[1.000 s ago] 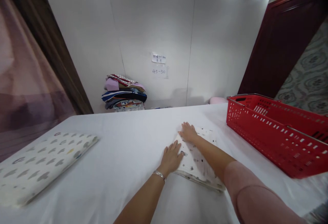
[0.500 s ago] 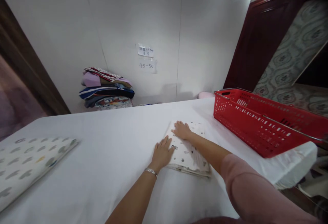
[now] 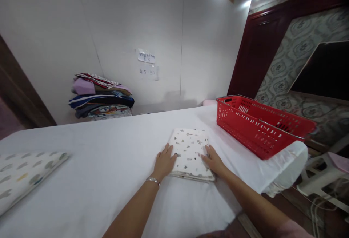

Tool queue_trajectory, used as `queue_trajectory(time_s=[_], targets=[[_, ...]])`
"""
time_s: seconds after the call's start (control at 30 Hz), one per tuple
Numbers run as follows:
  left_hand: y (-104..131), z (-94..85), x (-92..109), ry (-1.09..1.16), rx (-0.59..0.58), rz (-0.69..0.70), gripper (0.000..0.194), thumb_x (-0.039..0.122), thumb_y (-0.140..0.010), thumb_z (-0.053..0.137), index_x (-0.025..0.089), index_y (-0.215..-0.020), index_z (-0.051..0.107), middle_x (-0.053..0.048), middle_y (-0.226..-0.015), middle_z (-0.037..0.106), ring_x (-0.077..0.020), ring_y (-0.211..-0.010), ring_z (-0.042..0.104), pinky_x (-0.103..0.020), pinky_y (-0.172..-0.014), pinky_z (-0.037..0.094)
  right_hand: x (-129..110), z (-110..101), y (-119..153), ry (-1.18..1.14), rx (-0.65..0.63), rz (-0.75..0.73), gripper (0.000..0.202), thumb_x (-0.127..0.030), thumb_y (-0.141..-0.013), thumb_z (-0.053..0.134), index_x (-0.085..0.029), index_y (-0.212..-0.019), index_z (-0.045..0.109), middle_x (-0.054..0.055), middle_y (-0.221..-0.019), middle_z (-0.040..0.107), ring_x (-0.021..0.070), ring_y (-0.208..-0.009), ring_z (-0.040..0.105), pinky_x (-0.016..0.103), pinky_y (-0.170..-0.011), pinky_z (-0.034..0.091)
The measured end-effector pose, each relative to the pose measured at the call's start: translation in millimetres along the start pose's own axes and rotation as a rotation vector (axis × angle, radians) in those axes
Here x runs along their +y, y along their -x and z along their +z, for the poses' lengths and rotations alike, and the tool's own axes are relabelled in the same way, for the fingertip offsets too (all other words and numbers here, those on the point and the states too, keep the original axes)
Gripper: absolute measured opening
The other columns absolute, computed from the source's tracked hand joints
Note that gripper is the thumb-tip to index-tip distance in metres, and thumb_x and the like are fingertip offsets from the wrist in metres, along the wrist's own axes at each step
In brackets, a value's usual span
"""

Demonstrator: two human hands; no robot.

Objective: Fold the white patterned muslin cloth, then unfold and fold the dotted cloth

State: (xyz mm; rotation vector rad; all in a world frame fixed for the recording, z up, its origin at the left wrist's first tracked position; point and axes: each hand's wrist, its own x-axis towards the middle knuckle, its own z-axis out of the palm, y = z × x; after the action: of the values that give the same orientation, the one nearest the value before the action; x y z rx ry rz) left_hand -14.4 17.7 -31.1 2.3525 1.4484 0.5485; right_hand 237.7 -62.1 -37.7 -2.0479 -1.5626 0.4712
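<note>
A folded white cloth [image 3: 189,150] with small grey and brown prints lies flat on the white-covered table [image 3: 109,165]. My left hand [image 3: 164,161] rests at its left edge, fingers stretched out and touching the cloth. At the right edge, my right hand [image 3: 214,161] lies with its fingers spread, fingertips on the cloth. Neither hand grips it. Several layers show along the cloth's near edge. A bracelet circles my left wrist.
A red perforated basket [image 3: 245,129] stands at the table's right side. Another white cloth with grey shapes [image 3: 27,172] lies at the left. Several folded fabrics [image 3: 102,96] are stacked by the wall, near paper signs [image 3: 147,63]. A stool [image 3: 324,180] is at the right.
My right hand has moved from the cloth's far left part to its right edge. My left hand stays at the left edge. The camera view has turned to the right.
</note>
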Motion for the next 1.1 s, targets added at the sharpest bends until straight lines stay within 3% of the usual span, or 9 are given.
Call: queue_trajectory(time_s=[0.1,0.2,0.3,0.4,0.47,0.6,0.7,0.93,1.1], targets=[[4.7,-6.6,6.9,0.002,0.070,-0.056,0.052,0.037,-0.087,0.036,0.014,-0.133,0.035,-0.015,-0.143,0.033,-0.0258,-0.129,0.034,-0.040,-0.102,0.029,5.6,2.5,8.1,-0.279,0.012,0.043,0.072,-0.040,-0.079,0.047,-0.016,-0.142,0.022,0.010,-0.142,0.036,0.0248,-0.129,0.034,0.040,-0.104,0.032],[9.6,-15.0,13.7,0.068,0.042,-0.185,0.056,0.034,-0.086,0.037,0.010,-0.135,0.031,-0.019,-0.133,0.044,-0.0289,-0.121,0.043,-0.041,-0.097,0.035,2.4,-0.8,10.1,-0.448,-0.006,0.018,0.079,-0.032,-0.074,0.053,-0.020,-0.144,0.017,0.007,-0.132,0.049,0.0240,-0.115,0.050,0.038,-0.096,0.041],[17.4,-18.9,17.1,0.207,-0.028,-0.350,0.063,0.032,-0.083,0.043,0.009,-0.138,0.024,-0.020,-0.133,0.044,-0.0302,-0.117,0.047,-0.041,-0.094,0.038,-4.1,-9.4,7.5,-0.590,-0.037,0.043,0.086,-0.024,-0.069,0.057,-0.022,-0.144,0.016,0.007,-0.135,0.046,0.0230,-0.113,0.052,0.035,-0.093,0.044],[32.5,-15.0,19.2,0.424,-0.103,-0.467,0.069,0.029,-0.078,0.053,0.010,-0.138,0.024,-0.018,-0.131,0.047,-0.0273,-0.117,0.048,-0.037,-0.096,0.036,-5.7,-20.5,2.2,-0.808,-0.050,0.199,0.093,-0.022,-0.064,0.064,-0.019,-0.144,0.016,0.012,-0.141,0.035,0.0227,-0.117,0.049,0.031,-0.091,0.044],[45.3,-10.6,21.5,0.562,-0.144,-0.515,0.071,0.026,-0.076,0.058,0.010,-0.137,0.025,-0.017,-0.128,0.051,-0.0237,-0.113,0.051,-0.032,-0.093,0.040,-2.3,-28.0,-1.5,-0.932,-0.073,0.290,0.097,-0.023,-0.062,0.069,-0.017,-0.143,0.015,0.016,-0.140,0.037,0.0229,-0.113,0.052,0.031,-0.087,0.046],[62.3,-10.1,25.1,0.788,-0.172,-0.596,0.076,0.032,-0.079,0.056,0.013,-0.140,0.016,-0.014,-0.120,0.057,-0.0195,-0.090,0.063,-0.026,-0.068,0.050,8.1,-39.8,-6.5,-0.924,-0.194,0.375,0.094,-0.033,-0.066,0.071,-0.020,-0.142,0.017,0.012,-0.111,0.062,0.0209,-0.085,0.063,0.033,-0.074,0.048],[59.2,-14.6,23.3,0.784,-0.152,-0.612,0.081,0.038,-0.079,0.057,0.015,-0.142,0.012,-0.015,-0.118,0.058,-0.0196,-0.079,0.064,-0.026,-0.056,0.048,10.5,-45.3,-8.0,-0.804,-0.269,0.414,0.086,-0.043,-0.070,0.069,-0.023,-0.141,0.023,0.009,-0.101,0.066,0.0191,-0.073,0.063,0.034,-0.067,0.047],[42.5,-4.0,16.5,0.574,-0.043,-0.501,0.072,0.034,-0.078,0.056,0.013,-0.139,0.023,-0.014,-0.128,0.051,-0.0242,-0.111,0.052,-0.032,-0.092,0.040,11.0,-46.4,-17.6,-0.802,-0.385,0.385,0.085,-0.045,-0.068,0.071,-0.019,-0.137,0.030,0.012,-0.120,0.058,0.0229,-0.096,0.061,0.036,-0.081,0.047],[47.8,1.6,20.7,0.535,-0.055,-0.489,0.072,0.031,-0.078,0.056,0.014,-0.139,0.022,-0.014,-0.130,0.049,-0.0242,-0.114,0.050,-0.033,-0.096,0.036,15.6,-36.5,-19.4,-1.001,-0.350,0.308,0.081,-0.039,-0.070,0.071,-0.018,-0.136,0.029,0.014,-0.123,0.056,0.0231,-0.102,0.060,0.039,-0.087,0.047]])
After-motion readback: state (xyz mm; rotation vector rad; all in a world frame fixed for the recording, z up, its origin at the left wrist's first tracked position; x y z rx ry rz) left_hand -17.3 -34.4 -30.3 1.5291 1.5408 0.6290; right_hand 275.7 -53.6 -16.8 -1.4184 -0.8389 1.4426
